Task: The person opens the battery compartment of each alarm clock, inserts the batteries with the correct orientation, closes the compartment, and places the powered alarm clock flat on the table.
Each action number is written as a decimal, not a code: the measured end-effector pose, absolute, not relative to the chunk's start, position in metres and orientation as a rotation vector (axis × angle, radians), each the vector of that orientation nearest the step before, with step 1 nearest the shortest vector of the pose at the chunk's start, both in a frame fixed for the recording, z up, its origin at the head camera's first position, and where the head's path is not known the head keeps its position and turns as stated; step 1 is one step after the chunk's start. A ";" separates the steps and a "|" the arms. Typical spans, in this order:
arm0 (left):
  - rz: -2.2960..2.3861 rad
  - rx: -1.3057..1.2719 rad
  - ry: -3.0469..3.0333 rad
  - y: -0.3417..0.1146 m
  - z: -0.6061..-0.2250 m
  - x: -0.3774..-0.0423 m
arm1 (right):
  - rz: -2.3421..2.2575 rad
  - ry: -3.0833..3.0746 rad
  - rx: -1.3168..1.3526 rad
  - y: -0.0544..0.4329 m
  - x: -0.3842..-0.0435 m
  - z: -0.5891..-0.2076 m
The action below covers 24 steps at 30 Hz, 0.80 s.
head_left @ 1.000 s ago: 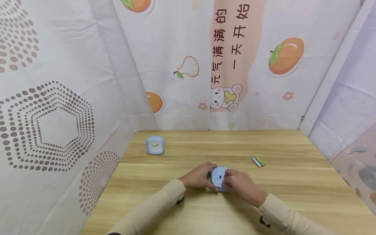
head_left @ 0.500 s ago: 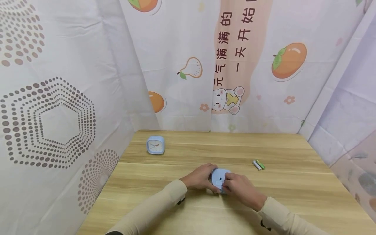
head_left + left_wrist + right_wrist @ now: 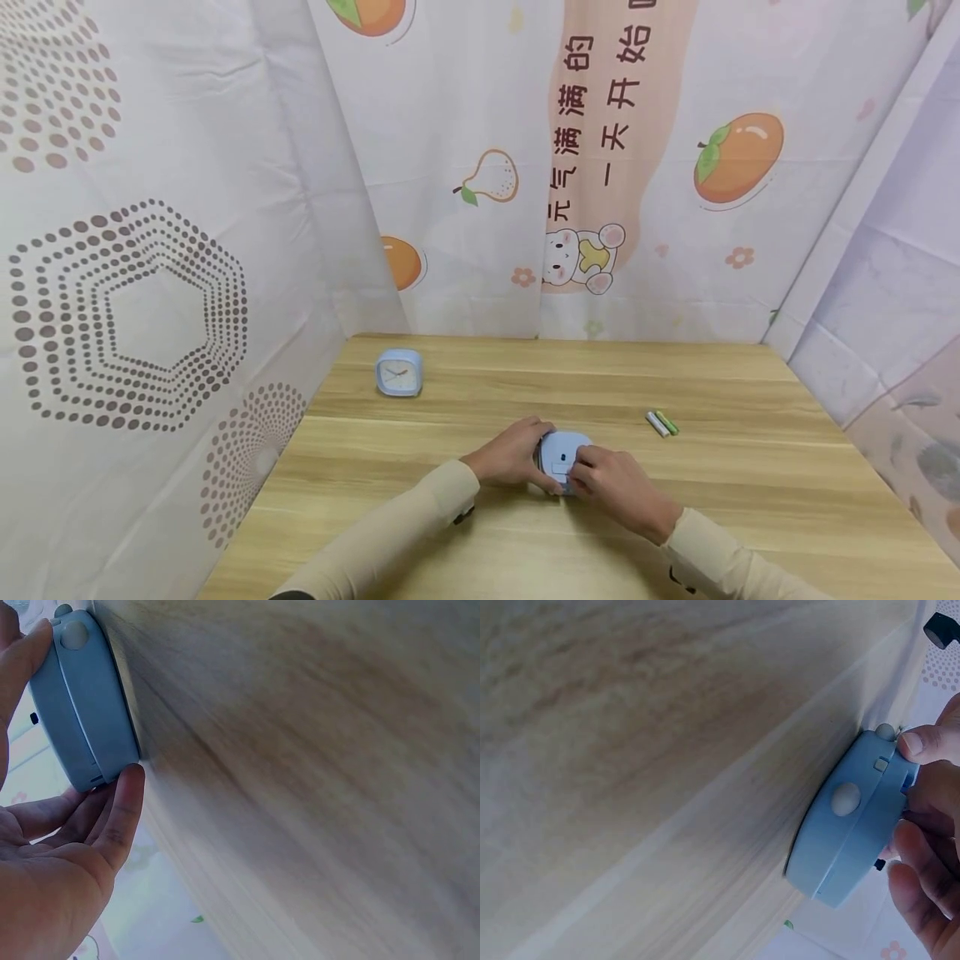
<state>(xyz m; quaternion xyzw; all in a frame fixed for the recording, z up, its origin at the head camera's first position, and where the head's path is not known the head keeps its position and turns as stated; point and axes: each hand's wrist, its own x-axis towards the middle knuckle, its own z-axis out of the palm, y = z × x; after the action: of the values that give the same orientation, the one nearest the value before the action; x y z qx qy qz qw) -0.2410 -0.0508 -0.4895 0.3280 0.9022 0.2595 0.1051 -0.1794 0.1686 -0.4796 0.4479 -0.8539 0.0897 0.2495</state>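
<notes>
The left hand (image 3: 512, 455) grips the face-down blue alarm clock (image 3: 568, 443), which is best braced firmly while the right hand (image 3: 619, 490) pinches its back edge.

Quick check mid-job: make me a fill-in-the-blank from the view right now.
The device between the left hand and right hand is coloured ____.
Of two small cylinders, one is whitish and the other's colour is ____.
Left or right: in the head view, the upright clock stands to the device's ____.
Missing words: blue; green; left.

a wood-grain table (image 3: 510, 383) bears a clock (image 3: 399, 375), blue device (image 3: 567, 443), two batteries (image 3: 657, 425).
</notes>
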 end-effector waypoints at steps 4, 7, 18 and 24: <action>0.776 0.950 2.656 -0.050 -0.491 -0.241 | 0.251 -2.304 1.203 0.170 -0.179 -0.482; 0.778 0.944 2.658 -0.050 -0.491 -0.241 | 0.262 -2.297 1.191 0.171 -0.180 -0.483; 0.778 0.972 2.657 -0.051 -0.492 -0.240 | 0.283 -2.276 1.182 0.173 -0.181 -0.483; 0.788 0.972 2.653 -0.052 -0.492 -0.239 | 0.274 -2.267 1.160 0.173 -0.182 -0.483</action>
<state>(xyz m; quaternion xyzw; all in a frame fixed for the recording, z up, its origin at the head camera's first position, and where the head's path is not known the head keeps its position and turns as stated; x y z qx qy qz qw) -0.2393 -0.0517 -0.4925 0.3296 0.8995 0.2672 0.1039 -0.1818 0.1734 -0.4835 0.4339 -0.8482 0.1024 0.2861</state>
